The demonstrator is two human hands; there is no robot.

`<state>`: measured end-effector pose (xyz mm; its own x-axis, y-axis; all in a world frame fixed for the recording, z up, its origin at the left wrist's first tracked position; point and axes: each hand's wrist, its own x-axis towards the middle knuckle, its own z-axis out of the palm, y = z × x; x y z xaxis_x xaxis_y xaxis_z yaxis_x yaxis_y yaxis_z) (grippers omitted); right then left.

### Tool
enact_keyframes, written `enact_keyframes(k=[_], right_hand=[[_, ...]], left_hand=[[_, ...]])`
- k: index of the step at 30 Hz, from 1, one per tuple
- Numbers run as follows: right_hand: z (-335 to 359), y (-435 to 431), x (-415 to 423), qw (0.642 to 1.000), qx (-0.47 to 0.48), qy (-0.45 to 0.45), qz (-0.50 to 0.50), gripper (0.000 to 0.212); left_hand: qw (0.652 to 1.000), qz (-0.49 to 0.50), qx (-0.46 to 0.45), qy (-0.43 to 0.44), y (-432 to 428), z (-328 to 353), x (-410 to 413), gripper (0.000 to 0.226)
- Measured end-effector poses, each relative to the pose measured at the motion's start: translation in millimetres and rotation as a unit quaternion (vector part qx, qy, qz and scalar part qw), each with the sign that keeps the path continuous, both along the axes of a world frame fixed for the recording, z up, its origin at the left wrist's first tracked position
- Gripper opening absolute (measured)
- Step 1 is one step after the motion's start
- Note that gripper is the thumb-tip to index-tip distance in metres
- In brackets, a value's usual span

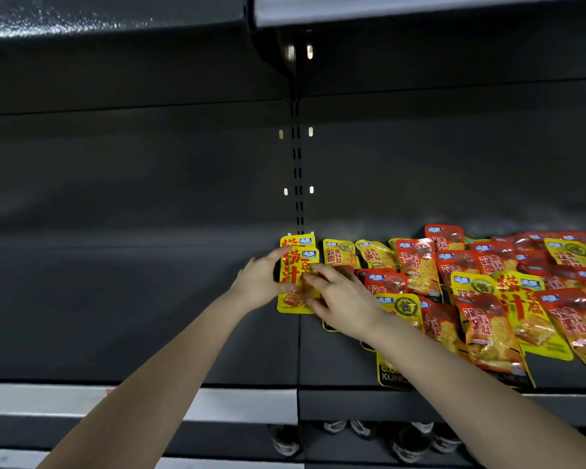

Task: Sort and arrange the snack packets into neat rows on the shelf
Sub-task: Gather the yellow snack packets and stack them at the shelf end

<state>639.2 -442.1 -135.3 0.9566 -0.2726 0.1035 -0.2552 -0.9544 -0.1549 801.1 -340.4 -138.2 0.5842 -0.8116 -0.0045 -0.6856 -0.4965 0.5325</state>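
A yellow snack packet [296,265] with red characters lies on the dark shelf [149,316], overlapping a matching packet [296,240] behind it. My left hand [259,282] grips the front packet's left edge, thumb on its lower face. My right hand [340,297] holds its right edge with curled fingers. To the right lies a loose heap of red and yellow packets [487,289], with two yellow packets [340,253] upright-facing near the back wall.
The shelf's left half holds nothing visible. A slotted upright [297,170] runs down the back wall. The shelf's pale front edge strip [217,401] crosses below. Dark bottles [406,441] stand on a lower level.
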Motion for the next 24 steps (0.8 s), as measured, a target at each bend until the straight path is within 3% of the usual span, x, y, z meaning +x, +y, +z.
enact_keyframes(k=[14,24], right_hand=[[-1,-2,13,0.999,0.032,0.035,-0.015,0.052],[-1,-2,14,0.999,0.036,0.024,-0.025,0.052]], left_hand=[[1.000,-0.027,-0.002,0.002,0,-4,2,0.079],[0.997,-0.051,0.048,-0.024,-2,-2,0,0.077]])
